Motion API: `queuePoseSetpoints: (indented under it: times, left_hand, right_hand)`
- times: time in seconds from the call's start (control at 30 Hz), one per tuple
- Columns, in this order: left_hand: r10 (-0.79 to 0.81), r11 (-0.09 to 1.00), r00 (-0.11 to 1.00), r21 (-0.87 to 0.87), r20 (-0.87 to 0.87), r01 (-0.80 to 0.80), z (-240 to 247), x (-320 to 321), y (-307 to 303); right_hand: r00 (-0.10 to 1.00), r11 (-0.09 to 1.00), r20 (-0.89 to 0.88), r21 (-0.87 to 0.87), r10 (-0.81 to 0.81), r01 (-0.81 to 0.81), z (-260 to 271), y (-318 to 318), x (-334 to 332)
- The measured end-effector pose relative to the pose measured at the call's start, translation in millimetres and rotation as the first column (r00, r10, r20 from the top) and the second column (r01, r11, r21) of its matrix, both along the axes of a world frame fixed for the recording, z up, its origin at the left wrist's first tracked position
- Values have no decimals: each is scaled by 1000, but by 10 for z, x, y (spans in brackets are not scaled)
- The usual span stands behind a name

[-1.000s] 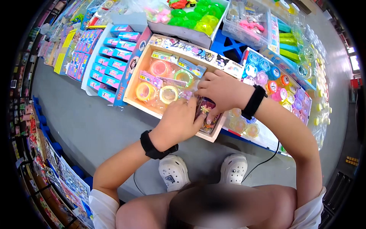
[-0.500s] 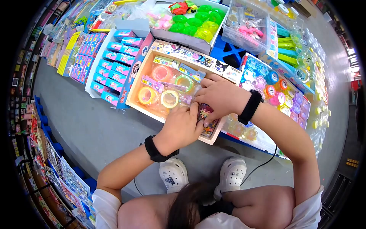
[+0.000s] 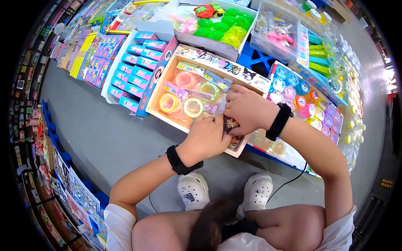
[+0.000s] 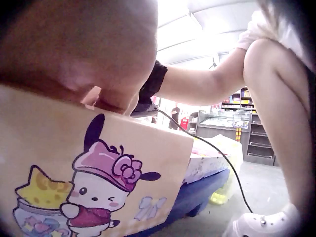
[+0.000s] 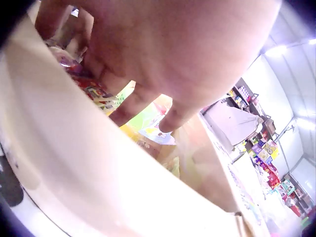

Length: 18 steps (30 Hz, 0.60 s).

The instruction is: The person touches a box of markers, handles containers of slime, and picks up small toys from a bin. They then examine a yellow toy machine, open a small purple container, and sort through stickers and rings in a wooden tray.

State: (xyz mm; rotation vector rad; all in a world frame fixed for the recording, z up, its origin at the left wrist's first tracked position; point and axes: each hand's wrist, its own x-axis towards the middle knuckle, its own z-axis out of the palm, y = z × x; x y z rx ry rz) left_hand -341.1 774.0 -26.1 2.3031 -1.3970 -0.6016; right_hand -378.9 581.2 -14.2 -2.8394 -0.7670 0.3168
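Observation:
A dark, colourfully patterned packet [image 3: 230, 125] lies at the right end of a cartoon-printed box [image 3: 211, 53], partly covered by both hands. My right hand [image 3: 250, 109] reaches over it from the right, holding it with thumb and bent fingers. From the left, my left hand [image 3: 207, 136] has its thumb and forefinger at the packet's near left edge. In the right wrist view, the spread fingers [image 5: 133, 104] of the right hand reach down inside the box. Bagged rolls of coloured tape [image 3: 169, 103] fill the box's left side. The box's printed outer wall [image 4: 103, 182] hides the left fingertips in the left wrist view.
Left of the box stands a carton of small pink-and-blue boxes [image 3: 133, 75]. Behind it is a tray of green and yellow toys [image 3: 230, 29]. A clear plastic bin [image 3: 276, 31] and flower-shaped containers [image 3: 289, 92] lie to the right. A black cable [image 3: 289, 182] runs near the white shoes [image 3: 193, 190].
The head view has shifted slightly, so the display appears farther right. Both hands stay at the packet, with small finger movements; the thumbs now cover more of it.

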Motion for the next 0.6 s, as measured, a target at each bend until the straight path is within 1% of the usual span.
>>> queuePoseSetpoints:
  times: [0.03, 0.17, 0.27, 0.33, 0.37, 0.43, 0.6]
  left_hand:
    - [5, 1000, 1000, 1, -11, -5, -5, -6, 0]
    - [11, 1000, 998, -24, 63, -9, -82, -37, 18]
    - [7, 999, 997, -39, 81, -4, -91, -47, 22]
    - [-2, 1000, 995, -26, 96, 4, -79, -64, 24]
    - [2, 999, 994, -45, 107, 3, -80, -70, 28]
    - [9, 997, 992, -83, 126, 1, -87, -86, 36]
    - [-18, 998, 990, -57, 141, 26, -69, -85, 36]
  right_hand:
    - [1000, 1000, -20, -16, 2, -2, 7, 6, 11]
    - [998, 999, -64, -43, 2, -5, 20, 15, 35]
    - [999, 1000, -40, -9, 7, -8, -10, 13, 21]
    - [1000, 1000, -11, -14, 23, -23, -64, 6, 10]
    - [1000, 999, 3, -17, 30, -30, -89, 2, 5]
    - [999, 999, -12, -15, 31, -32, -97, 3, -3]
    - [998, 1000, -61, -12, 11, -12, -95, -2, 3]
